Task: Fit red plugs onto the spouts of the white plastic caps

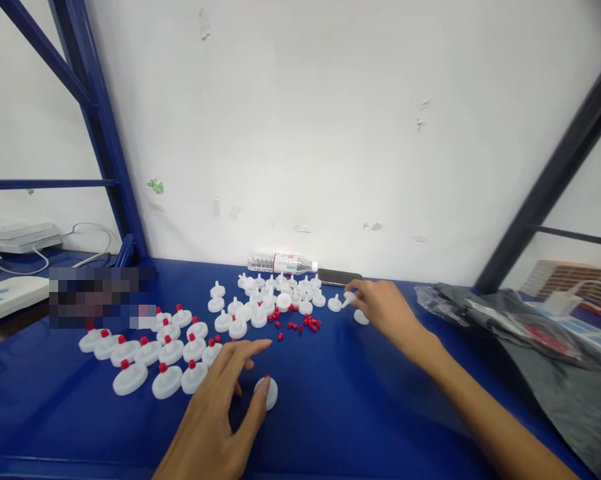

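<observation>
My left hand (219, 407) rests on the blue table (330, 413), thumb and fingers pinching a white disc-shaped part with a red cap (267, 391). Left of it lie rows of white discs with red caps fitted (155, 350). My right hand (380, 305) reaches far across and pinches a small white part (349, 297) at the edge of a heap of uncapped white discs (270, 297). Loose red caps (295, 323) are scattered in front of that heap. One more white disc (360, 317) lies just under my right hand.
A clear water bottle (280, 263) lies against the white wall, with a dark phone (338, 277) beside it. A grey plastic bag (540, 347) covers the table's right side. Blue rack posts (100, 127) stand at left; white devices and cables (15, 267) sit beyond.
</observation>
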A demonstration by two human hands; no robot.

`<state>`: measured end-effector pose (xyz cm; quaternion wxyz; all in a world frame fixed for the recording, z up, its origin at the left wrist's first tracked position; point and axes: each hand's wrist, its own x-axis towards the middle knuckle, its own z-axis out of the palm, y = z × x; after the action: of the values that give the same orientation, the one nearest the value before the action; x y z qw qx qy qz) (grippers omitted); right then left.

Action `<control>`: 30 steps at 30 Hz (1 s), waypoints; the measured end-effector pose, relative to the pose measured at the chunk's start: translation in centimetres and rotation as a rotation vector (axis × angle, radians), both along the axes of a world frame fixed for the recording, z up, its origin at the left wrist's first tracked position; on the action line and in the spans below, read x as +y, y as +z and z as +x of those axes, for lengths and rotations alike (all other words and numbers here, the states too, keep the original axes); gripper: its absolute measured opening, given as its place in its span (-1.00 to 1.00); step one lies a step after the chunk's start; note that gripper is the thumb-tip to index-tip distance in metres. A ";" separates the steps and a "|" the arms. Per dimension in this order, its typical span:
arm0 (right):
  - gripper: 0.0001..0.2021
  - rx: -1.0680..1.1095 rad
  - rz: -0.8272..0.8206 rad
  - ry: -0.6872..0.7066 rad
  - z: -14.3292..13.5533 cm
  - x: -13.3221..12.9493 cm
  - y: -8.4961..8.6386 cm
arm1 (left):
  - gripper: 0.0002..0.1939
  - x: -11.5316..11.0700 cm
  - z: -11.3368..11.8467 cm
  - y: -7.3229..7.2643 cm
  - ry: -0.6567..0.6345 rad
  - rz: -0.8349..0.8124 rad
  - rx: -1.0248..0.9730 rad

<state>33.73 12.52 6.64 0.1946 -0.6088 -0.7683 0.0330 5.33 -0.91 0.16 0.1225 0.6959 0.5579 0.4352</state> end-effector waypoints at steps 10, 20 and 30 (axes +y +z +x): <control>-0.48 0.805 -0.728 0.711 -7.8 -6.4 -0.7 | -0.52 0.5 -0.4 -0.8 -0.188 0.312 0.126; -0.73 0.653 -0.456 0.555 -7.0 -5.9 -0.5 | -0.65 1.0 -0.7 -0.9 -0.174 0.344 0.086; -0.81 0.538 -0.526 0.648 -7.8 -7.2 -1.3 | -0.75 0.0 -1.0 0.4 0.034 0.218 -0.131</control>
<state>25.97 5.33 5.37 0.2056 -0.3369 -0.8064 0.4404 4.30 -0.93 0.56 0.0747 0.6656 0.5098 0.5399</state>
